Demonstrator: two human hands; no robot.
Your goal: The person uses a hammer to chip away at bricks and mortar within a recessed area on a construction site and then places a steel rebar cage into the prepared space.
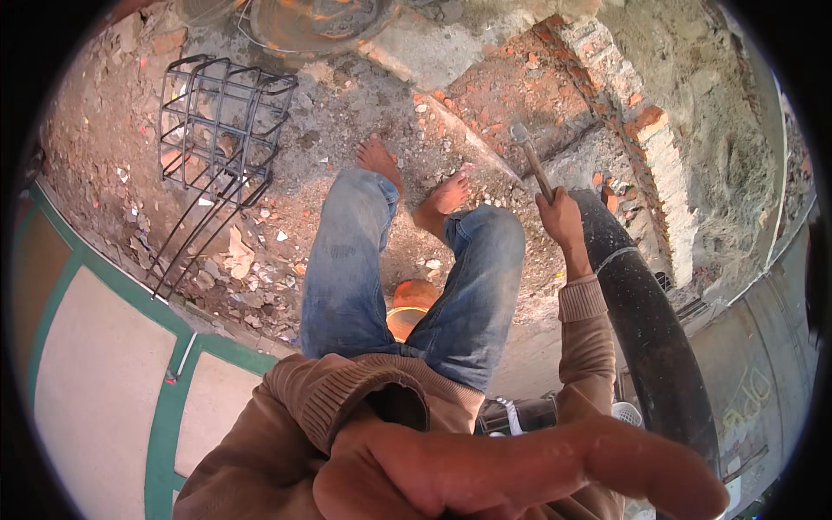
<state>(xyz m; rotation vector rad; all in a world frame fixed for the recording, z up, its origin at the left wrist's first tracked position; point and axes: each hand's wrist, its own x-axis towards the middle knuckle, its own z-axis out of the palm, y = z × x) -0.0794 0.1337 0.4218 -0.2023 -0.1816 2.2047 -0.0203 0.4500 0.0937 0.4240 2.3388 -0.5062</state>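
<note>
My right hand is closed around the handle of a hammer, out to the right of my knees. The hammer's grey metal head points up and away, above rubble and a low masonry edge. Very close to the camera, my left hand lies across the lower middle. One finger of it stretches out to the right, with nothing seen in its grasp. Its other fingers are mostly hidden. An orange round container shows between my jeans-clad legs.
A rebar cage lies on the debris-strewn ground at left. A round mortar-stained basin sits at the far edge. A thick black pipe runs beside my right forearm. Broken brickwork stands at right, green-framed panels at lower left.
</note>
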